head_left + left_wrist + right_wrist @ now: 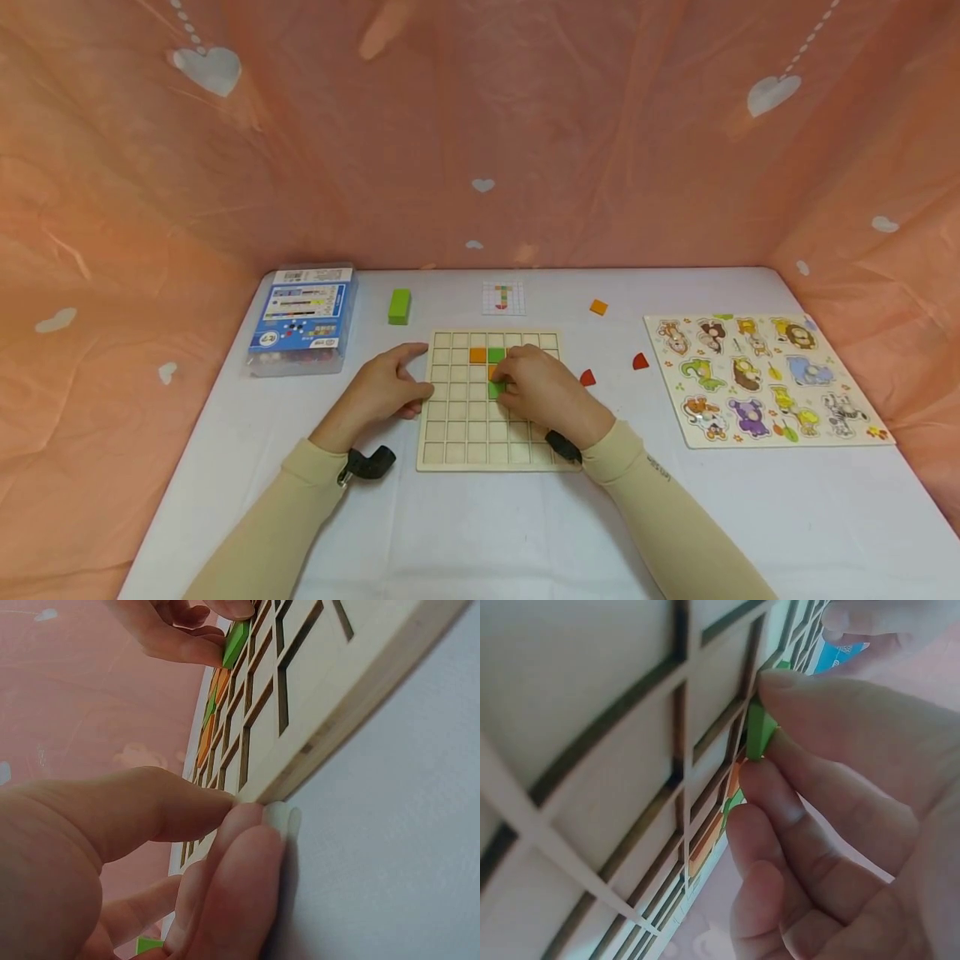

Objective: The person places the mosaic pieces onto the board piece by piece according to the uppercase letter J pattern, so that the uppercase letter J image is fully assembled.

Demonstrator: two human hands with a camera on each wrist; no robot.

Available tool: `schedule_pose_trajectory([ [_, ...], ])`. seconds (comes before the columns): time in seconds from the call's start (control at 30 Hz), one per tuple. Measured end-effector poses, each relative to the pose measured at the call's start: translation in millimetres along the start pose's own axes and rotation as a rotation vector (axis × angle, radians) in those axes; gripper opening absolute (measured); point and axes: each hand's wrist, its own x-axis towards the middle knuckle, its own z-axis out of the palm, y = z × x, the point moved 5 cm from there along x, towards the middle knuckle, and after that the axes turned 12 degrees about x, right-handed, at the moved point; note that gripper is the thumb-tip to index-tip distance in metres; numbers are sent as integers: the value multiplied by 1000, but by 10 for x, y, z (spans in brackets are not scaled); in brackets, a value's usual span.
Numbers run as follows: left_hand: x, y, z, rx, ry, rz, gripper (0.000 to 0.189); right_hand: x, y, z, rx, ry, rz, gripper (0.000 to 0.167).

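Note:
A wooden grid board (455,431) lies on the white table. My left hand (382,387) holds its left edge; the left wrist view shows the thumb on the rim and fingertips against the side. Over the board, my right hand (551,387) pinches a green square tile (757,731) between thumb and fingers, tilted at a cell in the right wrist view. An orange tile (477,356) and a green tile (497,355) sit side by side in an upper row. Another orange tile (492,372) lies below that green one, partly covered by my right hand.
Behind the board lies a pattern card (503,298). A loose orange square (598,307) and two red quarter-circle pieces (640,361) are to the right, near an animal puzzle board (723,379). A green block (400,307) and a blue-labelled box (303,321) stand at left.

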Motion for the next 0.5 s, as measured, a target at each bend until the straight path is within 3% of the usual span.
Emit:
schedule_pose_trajectory([
  [0.5,8,4,-6,5,-5,-4,77,0,0,-17,13,-11,11,19],
])
